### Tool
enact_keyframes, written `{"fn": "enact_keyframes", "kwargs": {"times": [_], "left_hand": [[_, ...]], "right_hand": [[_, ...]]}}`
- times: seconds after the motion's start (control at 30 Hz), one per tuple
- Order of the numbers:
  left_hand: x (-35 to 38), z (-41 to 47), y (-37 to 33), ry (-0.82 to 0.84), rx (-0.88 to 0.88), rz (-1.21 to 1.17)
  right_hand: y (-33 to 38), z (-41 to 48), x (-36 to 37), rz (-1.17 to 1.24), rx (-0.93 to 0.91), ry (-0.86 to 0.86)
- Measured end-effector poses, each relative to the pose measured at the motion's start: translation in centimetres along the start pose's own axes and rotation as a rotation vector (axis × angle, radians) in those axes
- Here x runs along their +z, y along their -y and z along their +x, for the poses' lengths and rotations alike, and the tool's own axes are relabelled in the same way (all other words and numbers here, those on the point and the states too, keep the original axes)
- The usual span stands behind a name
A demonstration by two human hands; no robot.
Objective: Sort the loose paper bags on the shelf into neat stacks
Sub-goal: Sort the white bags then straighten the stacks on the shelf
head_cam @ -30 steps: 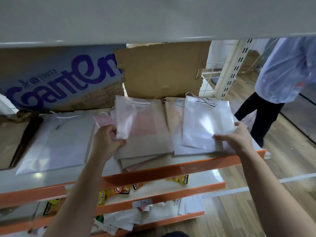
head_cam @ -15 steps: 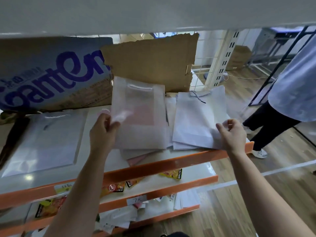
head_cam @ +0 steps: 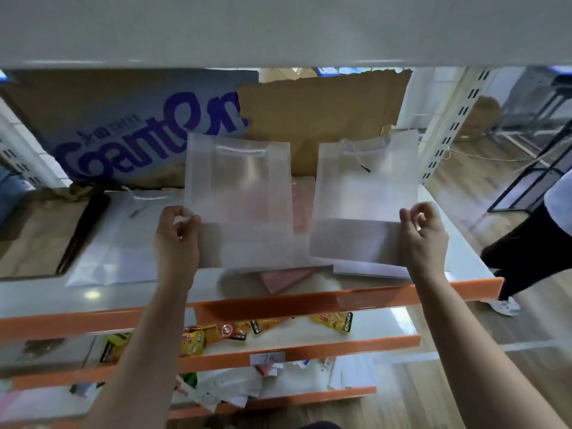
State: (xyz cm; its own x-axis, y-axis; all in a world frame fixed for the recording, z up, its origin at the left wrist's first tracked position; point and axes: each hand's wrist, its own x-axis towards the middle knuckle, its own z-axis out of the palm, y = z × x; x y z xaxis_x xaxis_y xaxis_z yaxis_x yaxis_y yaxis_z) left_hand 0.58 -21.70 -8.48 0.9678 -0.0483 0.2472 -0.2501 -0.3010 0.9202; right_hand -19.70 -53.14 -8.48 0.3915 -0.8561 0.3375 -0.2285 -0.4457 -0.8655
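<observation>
Soft, even light, brightest through the gap at the far right; a small glare spot sits on the white shelf point(head_cam: 92, 295); the left bag point(head_cam: 238, 193) and right bag point(head_cam: 365, 196) are smeared by motion blur; the upper shelf point(head_cam: 278, 29) is a defocused grey band; the orange edge point(head_cam: 402, 297) bows with wide-angle distortion; the floor point(head_cam: 464, 382) streaks at the lower right.

Frosted, half-translucent and matt on the white flat bag with band handle point(head_cam: 238, 199) and the white flat bag with twisted cord handle point(head_cam: 365, 199); paper or plastic, hard to tell. Glossy, smooth white shelf board point(head_cam: 46, 300), light glaring off it. Dull brown cardboard sheet point(head_cam: 325, 119), rough along its torn edge. Shiny yellow snack packets point(head_cam: 198, 339). Smooth wood-grain plank floor point(head_cam: 464, 193).
</observation>
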Motion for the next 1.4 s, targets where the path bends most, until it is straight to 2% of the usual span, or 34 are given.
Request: {"fn": "enact_keyframes", "kwargs": {"times": [0.2, 0.37, 0.43, 0.57, 0.77, 1.17, 1.27, 1.4], "left_hand": [[-4.9, 1.4, 2.3, -0.1, -0.072, 0.053], [-10.0, 3.7, 4.8, -0.168, -0.164, 0.183], [-11.7, 4.7, 5.5, -0.134, -0.208, 0.263], [-13.7, 6.4, 6.4, 0.035, -0.261, 0.347], [-13.9, 8.0, 7.3, 0.088, -0.203, 0.508], [-14.6, 7.9, 8.8, 0.111, -0.054, 0.678], [-15.8, 7.7, 8.7, 0.101, 0.102, 0.664], [-18.6, 8.0, 9.6, 0.083, 0.272, 0.767]], "right_hand": [[1.7, -2.2, 4.2, 0.02, 0.097, 0.07], [3.6, -4.8, 8.2, 0.023, 0.076, 0.155], [4.6, -5.6, 9.7, 0.026, 0.064, 0.166], [6.5, -7.1, 12.1, 0.038, 0.058, 0.169], [8.3, -9.1, 14.0, 0.037, 0.076, 0.174], [10.6, -12.1, 16.9, 0.144, 0.075, 0.208], [12.3, -13.1, 19.0, 0.145, 0.041, 0.24], [15.5, -15.1, 22.8, 0.174, 0.022, 0.356]]}}
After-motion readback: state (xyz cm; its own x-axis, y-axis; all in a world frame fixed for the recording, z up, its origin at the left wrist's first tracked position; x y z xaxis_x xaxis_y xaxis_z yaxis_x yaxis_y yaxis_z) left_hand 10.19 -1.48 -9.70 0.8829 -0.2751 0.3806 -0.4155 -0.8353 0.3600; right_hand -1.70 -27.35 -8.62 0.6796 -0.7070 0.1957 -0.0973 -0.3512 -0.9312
